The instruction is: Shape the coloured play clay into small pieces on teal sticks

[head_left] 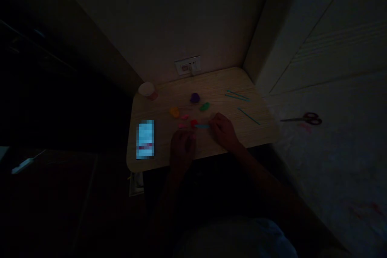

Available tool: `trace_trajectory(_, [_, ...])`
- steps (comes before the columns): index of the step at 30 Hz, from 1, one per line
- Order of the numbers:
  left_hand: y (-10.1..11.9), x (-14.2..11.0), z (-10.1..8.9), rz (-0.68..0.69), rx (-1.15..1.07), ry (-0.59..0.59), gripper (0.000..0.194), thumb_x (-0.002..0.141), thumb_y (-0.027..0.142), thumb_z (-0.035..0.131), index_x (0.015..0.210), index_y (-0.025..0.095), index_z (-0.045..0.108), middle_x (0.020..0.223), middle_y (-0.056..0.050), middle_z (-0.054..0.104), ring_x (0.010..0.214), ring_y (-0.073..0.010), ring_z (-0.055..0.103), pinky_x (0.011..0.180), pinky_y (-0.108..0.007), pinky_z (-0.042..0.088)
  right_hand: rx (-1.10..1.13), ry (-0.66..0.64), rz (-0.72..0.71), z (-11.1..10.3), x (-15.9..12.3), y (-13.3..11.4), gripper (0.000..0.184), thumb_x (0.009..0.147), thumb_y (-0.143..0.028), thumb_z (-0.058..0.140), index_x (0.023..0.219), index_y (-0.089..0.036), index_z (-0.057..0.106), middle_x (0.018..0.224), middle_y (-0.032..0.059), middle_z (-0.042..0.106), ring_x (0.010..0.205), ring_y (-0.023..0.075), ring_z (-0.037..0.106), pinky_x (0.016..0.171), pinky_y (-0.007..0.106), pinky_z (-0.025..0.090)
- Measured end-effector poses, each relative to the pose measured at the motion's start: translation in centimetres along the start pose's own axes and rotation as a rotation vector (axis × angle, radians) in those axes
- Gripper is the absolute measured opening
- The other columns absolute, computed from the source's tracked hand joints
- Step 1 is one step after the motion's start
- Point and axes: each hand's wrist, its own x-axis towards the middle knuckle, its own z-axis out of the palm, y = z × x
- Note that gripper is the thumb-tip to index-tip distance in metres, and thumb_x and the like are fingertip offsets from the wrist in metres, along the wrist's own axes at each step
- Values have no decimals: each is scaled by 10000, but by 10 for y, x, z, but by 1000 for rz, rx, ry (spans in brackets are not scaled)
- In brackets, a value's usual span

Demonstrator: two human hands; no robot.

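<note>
My right hand [223, 130] is closed around a light-blue flat stick [202, 126], which points left over the table. Its far end meets a small red lump [194, 122] that looks like modelling clay. Just to the lower left, my left hand [182, 147] has its fingers curled together near the table's front edge; a pinkish spot shows at the fingertips, too dim to name. Small pink pieces [183, 125] lie above the left hand. Farther back are an orange lump [174, 112], a green lump [204, 107] and a purple lump [195, 97].
Three thin teal sticks [249, 116] lie on the wooden table [163, 149] at right. A paper cup [147, 90] stands at the back left, a glowing phone [145, 139] at front left. Scissors [305, 119] rest on the pale surface at right. A wall socket [188, 65] is behind.
</note>
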Motion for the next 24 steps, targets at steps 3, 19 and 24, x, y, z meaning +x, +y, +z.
trace_trajectory(3, [0,1,-2,-8,-81,22,98,976,260,621,1049,220,673,1061,-70,700,1026,-232,667,943,-402,553,-8,3,-7,0,0,0,505,1075,-363,381,620,-219,545,780,49,543,805,200,565,762,334,434])
trace_trajectory(19, [2,2,0,-48,-11,34,156,954,302,645,1093,230,641,1096,-81,729,1050,-270,669,960,-450,519,-62,-22,-23,1,-1,2,469,1049,-322,428,620,-215,584,774,52,550,792,211,560,761,355,425])
trace_trajectory(24, [2,4,1,0,81,-10,96,922,250,658,1014,226,649,1105,-80,716,1074,-291,638,977,-471,484,-179,-84,-42,1,-1,0,456,1054,-324,435,683,-202,671,806,72,591,832,223,571,784,360,420])
